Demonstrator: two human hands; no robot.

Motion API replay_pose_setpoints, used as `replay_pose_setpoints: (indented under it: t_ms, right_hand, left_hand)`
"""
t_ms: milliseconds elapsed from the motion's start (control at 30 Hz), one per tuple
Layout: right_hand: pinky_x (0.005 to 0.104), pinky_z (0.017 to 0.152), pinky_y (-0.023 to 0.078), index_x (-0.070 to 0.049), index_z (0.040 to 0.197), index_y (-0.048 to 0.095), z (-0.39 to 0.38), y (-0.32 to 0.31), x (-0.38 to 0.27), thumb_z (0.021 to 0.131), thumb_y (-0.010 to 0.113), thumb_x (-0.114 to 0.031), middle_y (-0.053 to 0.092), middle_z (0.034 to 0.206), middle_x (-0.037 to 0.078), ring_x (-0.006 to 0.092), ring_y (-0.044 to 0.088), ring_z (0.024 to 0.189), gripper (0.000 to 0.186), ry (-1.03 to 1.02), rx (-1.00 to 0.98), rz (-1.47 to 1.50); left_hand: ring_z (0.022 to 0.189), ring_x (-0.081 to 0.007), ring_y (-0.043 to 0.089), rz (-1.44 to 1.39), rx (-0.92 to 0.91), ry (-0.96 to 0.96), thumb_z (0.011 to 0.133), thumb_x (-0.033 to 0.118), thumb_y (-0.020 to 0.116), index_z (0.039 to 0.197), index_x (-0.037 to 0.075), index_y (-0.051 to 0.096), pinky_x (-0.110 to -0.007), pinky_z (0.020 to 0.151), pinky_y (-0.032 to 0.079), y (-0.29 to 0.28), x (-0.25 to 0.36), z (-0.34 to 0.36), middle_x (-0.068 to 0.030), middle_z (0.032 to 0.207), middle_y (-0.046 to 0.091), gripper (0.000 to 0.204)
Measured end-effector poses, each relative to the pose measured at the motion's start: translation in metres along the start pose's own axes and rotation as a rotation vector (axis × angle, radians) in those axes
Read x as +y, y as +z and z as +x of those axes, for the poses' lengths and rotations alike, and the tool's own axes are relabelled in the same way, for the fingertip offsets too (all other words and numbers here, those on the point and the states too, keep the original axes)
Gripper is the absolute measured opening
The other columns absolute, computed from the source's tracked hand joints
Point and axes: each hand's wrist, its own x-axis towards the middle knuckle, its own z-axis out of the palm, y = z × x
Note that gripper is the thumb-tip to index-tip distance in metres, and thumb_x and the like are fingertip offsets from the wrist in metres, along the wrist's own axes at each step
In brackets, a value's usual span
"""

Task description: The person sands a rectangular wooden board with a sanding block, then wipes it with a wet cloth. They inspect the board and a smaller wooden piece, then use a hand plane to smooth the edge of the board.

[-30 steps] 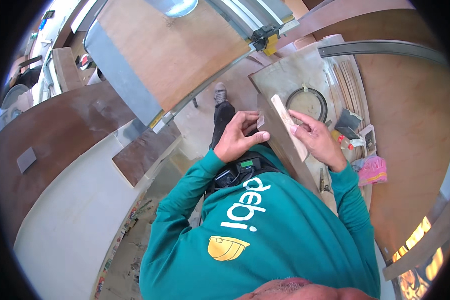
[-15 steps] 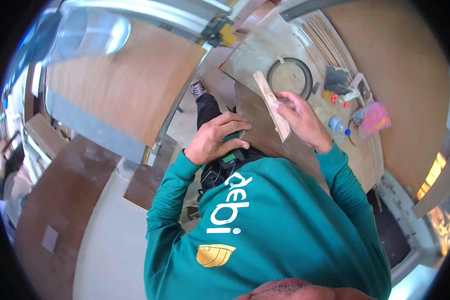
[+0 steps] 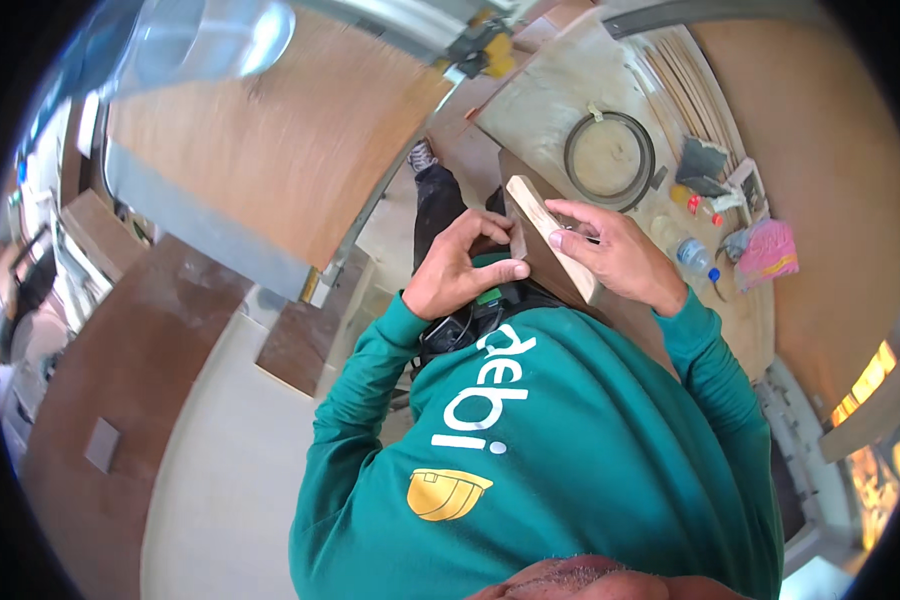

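In front of my waist, my right hand [image 3: 620, 255] pinches a short pale wooden strip [image 3: 538, 212] between the thumb and fingers. The strip is held at a slant, its far end pointing up and to the left. My left hand [image 3: 465, 262] is closed, fingers curled, around a small flat grey-brown piece [image 3: 517, 240]; its kind is hard to make out. A small gap separates that piece from the wooden strip. Behind both hands stands a dark brown board [image 3: 550, 265], partly hidden by them.
At the right, a worktable [image 3: 540, 90] carries a coiled black band [image 3: 570, 160], long wooden strips [image 3: 685, 85], a water bottle [image 3: 694, 256] and a pink package [image 3: 770, 250]. A large wooden panel [image 3: 270, 150] lies at the left, beyond a dark brown panel [image 3: 120, 370].
My hands have come closer together, the left one moving right toward the wooden strip. The strip is now a little lower. The whole view has shifted slightly to the right.
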Motion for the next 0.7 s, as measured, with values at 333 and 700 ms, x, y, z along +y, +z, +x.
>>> replay_pose_setpoints:
  t_ms: [333,700]
  right_hand:
    - [0.0387,0.102,0.052,0.001,0.147,0.058,-0.009,0.009,-0.079,0.104,0.066,-0.032,0.070,0.130,0.021,0.0254,0.066,0.119,0.055,0.165,-0.026,-0.378]
    - [0.0331,0.094,0.053,0.002,0.148,0.058,-0.021,0.006,-0.083,0.104,0.066,-0.028,0.075,0.117,0.016,0.0164,0.068,0.103,0.054,0.185,-0.054,-0.354]
  left_hand:
    - [0.108,-0.0301,0.064,0.222,0.114,0.111,0.075,0.052,0.093,0.091,0.001,0.069,-0.040,0.094,0.052,0.002,-0.017,0.010,-0.0136,0.115,0.063,0.059]
    - [0.105,-0.0318,0.067,0.166,0.173,0.158,0.074,0.056,0.092,0.093,-0.002,0.072,-0.042,0.093,0.054,0.010,-0.023,0.012,-0.0144,0.107,0.065,0.064]
